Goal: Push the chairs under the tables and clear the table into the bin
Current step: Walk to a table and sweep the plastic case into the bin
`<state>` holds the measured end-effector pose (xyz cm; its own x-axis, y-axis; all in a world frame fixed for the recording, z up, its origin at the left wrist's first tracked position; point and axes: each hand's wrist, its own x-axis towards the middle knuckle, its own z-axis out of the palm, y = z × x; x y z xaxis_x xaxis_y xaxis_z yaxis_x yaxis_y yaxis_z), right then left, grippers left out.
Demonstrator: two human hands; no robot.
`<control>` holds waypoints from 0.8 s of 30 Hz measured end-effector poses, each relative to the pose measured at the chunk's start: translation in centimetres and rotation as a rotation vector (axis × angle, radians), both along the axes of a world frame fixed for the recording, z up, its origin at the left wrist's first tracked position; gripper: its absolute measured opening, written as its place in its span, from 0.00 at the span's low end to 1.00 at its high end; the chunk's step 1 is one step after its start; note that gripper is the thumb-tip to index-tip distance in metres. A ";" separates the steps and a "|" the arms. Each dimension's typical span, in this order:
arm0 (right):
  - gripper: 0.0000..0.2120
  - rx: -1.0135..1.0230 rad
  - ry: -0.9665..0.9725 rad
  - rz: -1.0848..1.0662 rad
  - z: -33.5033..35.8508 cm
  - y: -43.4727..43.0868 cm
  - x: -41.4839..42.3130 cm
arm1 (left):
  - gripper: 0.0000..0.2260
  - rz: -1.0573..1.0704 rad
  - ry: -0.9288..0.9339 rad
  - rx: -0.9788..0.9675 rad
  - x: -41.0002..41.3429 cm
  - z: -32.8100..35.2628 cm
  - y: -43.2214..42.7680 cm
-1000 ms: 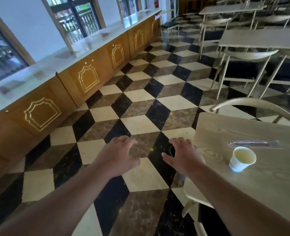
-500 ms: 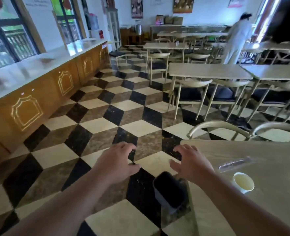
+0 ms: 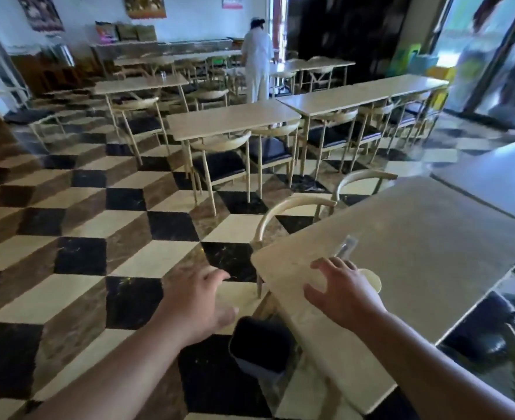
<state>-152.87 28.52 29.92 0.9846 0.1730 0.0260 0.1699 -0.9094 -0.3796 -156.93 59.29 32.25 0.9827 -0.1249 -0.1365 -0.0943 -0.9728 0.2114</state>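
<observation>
Reaching for the cup (image 3: 371,278)
Both hands wide, holding nothing; my right hand (image 3: 342,291) may tip it across the table (image 3: 416,253); bin (image 3: 259,344) sits below

Floor (image 3: 129,225) showing black, cream and brown marble cube-pattern tiles. Pale beige wood-grain counter (image 3: 416,253). Cream paper cup (image 3: 372,281). Black square plastic bin (image 3: 260,344). Beige curved-back wooden chair (image 3: 289,212); dark navy seat cushions. Person in white clothing (image 3: 256,62) standing at back.
</observation>
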 end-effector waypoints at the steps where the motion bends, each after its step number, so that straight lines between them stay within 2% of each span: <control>1: 0.28 0.016 0.016 -0.021 -1.1 0.0 1.0 | 0.34 -0.020 0.003 0.002 1.7 -0.6 -0.2; 4: 0.28 0.065 0.068 -0.071 -5.4 0.4 4.6 | 0.33 -0.053 0.065 -0.009 6.7 -2.7 -0.5; 8: 0.29 0.101 0.212 -0.126 -10.7 0.8 8.4 | 0.34 -0.138 0.187 0.069 13.5 -4.9 -1.0; 15: 0.31 0.081 0.340 -0.251 -16.3 -1.4 12.9 | 0.33 -0.233 0.221 0.082 26.4 -8.8 -3.9; 24: 0.33 0.090 0.437 -0.603 -22.1 0.4 15.0 | 0.38 -0.634 0.408 0.120 35.2 -20.0 -8.3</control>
<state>-137.91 28.96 7.82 0.8318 -0.3841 -0.4007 -0.5314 -0.7595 -0.3751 -121.74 51.03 12.25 0.5967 -0.6095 -0.5220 -0.5791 -0.7773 0.2456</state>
